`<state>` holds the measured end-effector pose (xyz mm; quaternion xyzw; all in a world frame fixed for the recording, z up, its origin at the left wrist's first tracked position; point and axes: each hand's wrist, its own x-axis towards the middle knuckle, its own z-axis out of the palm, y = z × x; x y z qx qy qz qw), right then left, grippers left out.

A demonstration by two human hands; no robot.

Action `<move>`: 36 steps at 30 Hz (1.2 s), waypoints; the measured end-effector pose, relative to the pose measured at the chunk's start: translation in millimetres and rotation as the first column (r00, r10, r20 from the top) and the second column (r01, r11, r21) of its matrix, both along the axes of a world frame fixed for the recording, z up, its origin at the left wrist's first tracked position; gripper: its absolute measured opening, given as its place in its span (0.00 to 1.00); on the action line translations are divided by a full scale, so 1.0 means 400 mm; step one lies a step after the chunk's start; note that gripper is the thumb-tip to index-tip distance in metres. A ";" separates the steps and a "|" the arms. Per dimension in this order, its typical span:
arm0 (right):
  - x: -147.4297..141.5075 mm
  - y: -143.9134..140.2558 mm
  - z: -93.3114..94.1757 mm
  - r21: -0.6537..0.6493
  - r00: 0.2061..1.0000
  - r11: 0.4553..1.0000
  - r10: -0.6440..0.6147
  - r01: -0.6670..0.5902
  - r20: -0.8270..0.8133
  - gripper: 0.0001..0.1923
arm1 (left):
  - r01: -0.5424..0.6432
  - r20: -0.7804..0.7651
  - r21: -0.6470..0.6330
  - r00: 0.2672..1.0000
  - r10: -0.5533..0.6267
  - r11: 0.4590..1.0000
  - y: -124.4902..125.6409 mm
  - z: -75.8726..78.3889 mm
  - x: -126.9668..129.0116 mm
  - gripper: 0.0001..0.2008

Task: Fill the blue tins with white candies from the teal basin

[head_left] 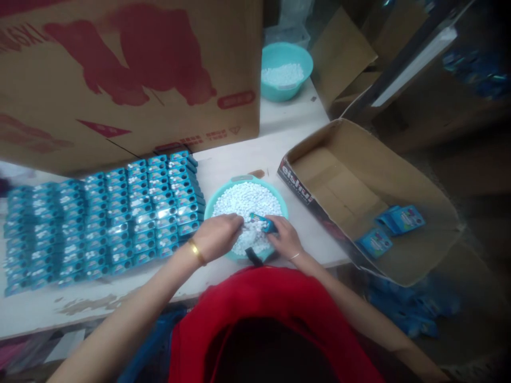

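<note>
**Hands over the candy bowl**

White table [239, 154] carries a teal bowl [215, 199] of white candies [247, 202]. Right hand [285, 238] grasps a small blue pack [263, 222] over it; left hand [217, 235], just beside, pinches candies, its grip closed.

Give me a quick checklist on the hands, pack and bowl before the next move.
1. Pack held: the right hand grips a small blue pack over the bowl. Ok.
2. Left hand at the pack's end, over the pellets: ok.
3. Supply: the near bowl holds plenty of white pellets. Ok.
4. Pack full or shut: cannot tell, the fingers hide it.
5. Laid-out packs: neat rows left of the bowl, apart from it. Ok.
6. Open box on the right: a few packs inside, room left. Ok.
</note>
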<state>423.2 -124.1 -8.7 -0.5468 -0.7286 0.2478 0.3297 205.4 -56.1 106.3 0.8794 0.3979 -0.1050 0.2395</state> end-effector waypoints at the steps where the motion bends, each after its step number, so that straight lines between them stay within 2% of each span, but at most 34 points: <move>1: -0.005 0.000 -0.001 0.000 1.000 1.000 0.013 -0.013 0.001 0.22 | 0.015 -0.072 0.019 0.997 -0.014 1.000 -0.002 0.020 0.018 0.10; 4: -0.013 -0.003 -0.008 0.006 1.000 1.000 0.031 -0.031 -0.004 0.22 | 0.039 -0.208 0.060 0.978 -0.026 0.997 -0.013 0.078 0.071 0.10; 6: -0.015 -0.006 -0.012 0.014 1.000 1.000 0.026 -0.026 -0.014 0.23 | 0.056 -0.211 0.076 0.977 -0.039 0.996 -0.021 0.106 0.091 0.10; 8: -0.012 -0.009 -0.015 0.013 1.000 1.000 0.013 -0.013 -0.024 0.23 | 0.056 -0.163 0.100 0.986 -0.039 0.993 -0.021 0.114 0.084 0.10; 10: -0.004 -0.011 -0.016 -0.001 1.000 1.000 -0.012 0.012 -0.029 0.23 | 0.005 -0.116 0.134 0.993 0.011 0.991 -0.014 0.090 0.043 0.09; 11: 0.003 -0.012 -0.016 -0.008 0.999 1.000 -0.028 0.028 -0.029 0.23 | -0.040 -0.111 0.140 0.992 0.056 0.989 -0.009 0.063 0.014 0.09; 13: 0.019 -0.014 -0.013 -0.014 0.998 0.999 -0.051 0.051 -0.023 0.23 | -0.148 -0.124 0.103 0.979 0.160 0.984 -0.002 -0.018 -0.052 0.08; 15: 0.036 -0.015 -0.008 -0.015 0.999 0.999 -0.048 0.047 -0.005 0.23 | -0.247 -0.138 -0.011 0.960 0.243 0.969 -0.007 -0.125 -0.099 0.07; 16: 0.044 -0.015 -0.005 -0.014 0.999 0.999 -0.040 0.040 0.005 0.23 | -0.259 -0.138 -0.049 0.958 0.250 0.965 -0.014 -0.181 -0.109 0.07; 18: 0.058 -0.015 0.002 -0.022 0.999 0.999 -0.029 0.030 0.023 0.24 | -0.274 -0.111 -0.097 0.958 0.263 0.957 -0.037 -0.286 -0.095 0.07; 20: 0.067 -0.017 0.006 -0.040 0.998 0.998 -0.049 0.050 0.025 0.23 | -0.289 -0.055 -0.131 0.957 0.285 0.948 -0.060 -0.370 -0.046 0.08; 22: 0.072 -0.021 0.005 -0.072 0.995 0.992 -0.103 0.102 0.000 0.21 | -0.312 0.014 -0.161 0.948 0.319 0.936 -0.074 -0.427 0.008 0.10; 24: 0.076 -0.026 0.001 -0.119 0.983 0.978 -0.179 0.173 -0.044 0.20 | -0.335 0.084 -0.194 0.931 0.356 0.922 -0.080 -0.459 0.042 0.11; 26: 0.080 -0.030 -0.003 -0.178 0.965 0.957 -0.247 0.229 -0.083 0.20 | -0.345 0.152 -0.231 0.911 0.384 0.910 -0.080 -0.469 0.044 0.12; 29: 0.086 -0.033 -0.005 -0.239 0.950 0.936 -0.292 0.259 -0.114 0.20 | -0.328 0.249 -0.280 0.883 0.398 0.902 -0.078 -0.444 0.002 0.13; 32: 0.088 -0.031 -0.004 -0.223 0.952 0.940 -0.286 0.258 -0.105 0.20 | -0.306 0.319 -0.294 0.861 0.395 0.905 -0.071 -0.376 -0.053 0.15; 36: 0.079 -0.023 -0.008 -0.097 0.978 0.975 -0.205 0.202 -0.022 0.19 | -0.266 0.374 -0.262 0.858 0.352 0.928 -0.050 -0.245 -0.093 0.14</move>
